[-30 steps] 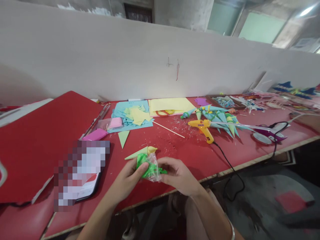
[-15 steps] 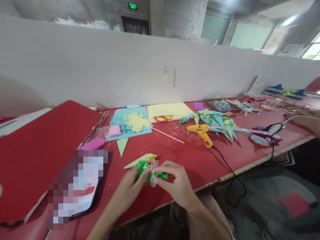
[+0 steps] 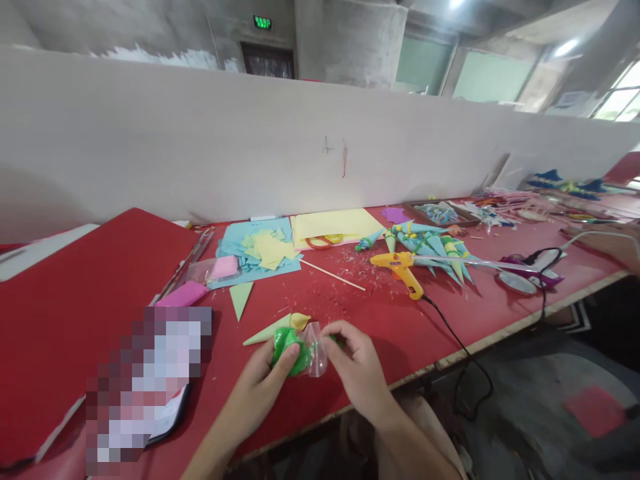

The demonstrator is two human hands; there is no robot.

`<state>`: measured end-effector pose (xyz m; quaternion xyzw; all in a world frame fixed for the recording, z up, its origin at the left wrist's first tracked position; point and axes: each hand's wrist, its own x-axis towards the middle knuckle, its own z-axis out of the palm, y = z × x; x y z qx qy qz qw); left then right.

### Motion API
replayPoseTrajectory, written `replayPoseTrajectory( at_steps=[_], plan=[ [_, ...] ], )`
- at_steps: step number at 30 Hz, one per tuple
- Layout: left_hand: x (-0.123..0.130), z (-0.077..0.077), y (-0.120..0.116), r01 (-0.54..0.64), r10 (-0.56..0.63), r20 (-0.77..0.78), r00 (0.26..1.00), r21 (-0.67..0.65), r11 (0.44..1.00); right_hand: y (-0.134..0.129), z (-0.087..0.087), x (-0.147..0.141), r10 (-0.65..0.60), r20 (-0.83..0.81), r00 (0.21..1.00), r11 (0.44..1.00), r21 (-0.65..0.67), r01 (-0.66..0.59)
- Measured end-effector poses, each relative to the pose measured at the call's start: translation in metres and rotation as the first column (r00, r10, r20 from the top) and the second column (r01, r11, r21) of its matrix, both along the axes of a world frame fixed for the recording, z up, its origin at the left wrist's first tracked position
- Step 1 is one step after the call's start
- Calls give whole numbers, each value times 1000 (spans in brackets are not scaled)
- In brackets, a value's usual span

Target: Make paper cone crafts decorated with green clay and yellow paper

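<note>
The person's left hand (image 3: 261, 375) is clenched around a clear bag (image 3: 316, 352) with a green lump (image 3: 285, 339) inside, over the near part of the red surface (image 3: 415, 333). Beside the bag's mouth, the right hand (image 3: 357, 367) keeps a pinched grip on a green bit (image 3: 340, 341), mostly hidden from me. A pale-green cone (image 3: 267, 331) lies just beyond.

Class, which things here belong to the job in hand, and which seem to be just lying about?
Likely part of the job:
bag of green material, in the left hand
green bit, in the right hand
cone, just beyond the hands
glue gun, probably
cone pile, similar shapes

Seemingly just lying about:
phone
red board
purple paper
</note>
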<state>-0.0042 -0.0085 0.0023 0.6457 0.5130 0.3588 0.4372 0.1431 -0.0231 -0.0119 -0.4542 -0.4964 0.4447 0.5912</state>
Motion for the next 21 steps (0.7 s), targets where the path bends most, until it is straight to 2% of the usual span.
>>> replayPoseTrajectory(
  at_steps=[3, 6, 8, 10, 12, 15, 18, 21],
  plan=[
    [0, 0, 1, -31, 32, 25, 999, -2, 1000, 5, -4, 4, -61, -271, 961, 995, -95, 36],
    [-3, -2, 4, -55, 57, 54, 997, -28, 998, 10, -7, 8, -70, -521, 851, 990, -140, -4],
    [-6, -3, 5, -81, 84, 65, 994, -46, 996, 11, -8, 10, -50, -620, 783, 988, -145, -51],
    [-7, -4, 6, -98, 102, 73, 992, -54, 994, 11, -6, 10, -21, -662, 750, 985, -140, -96],
    [-7, -4, 6, -98, 102, 74, 992, -48, 994, 9, -5, 9, 31, -656, 754, 983, -115, -141],
    [-5, -3, 5, -80, 82, 69, 994, -32, 996, 4, -4, 6, 106, -554, 826, 984, -59, -166],
    [-4, -2, 4, -71, 73, 76, 994, -29, 997, 0, -3, 3, 139, -317, 938, 985, -56, -165],
    [-4, -1, 3, -49, 51, 94, 994, -24, 998, -1, -3, 2, 196, -81, 977, 977, -67, -201]
  ],
)
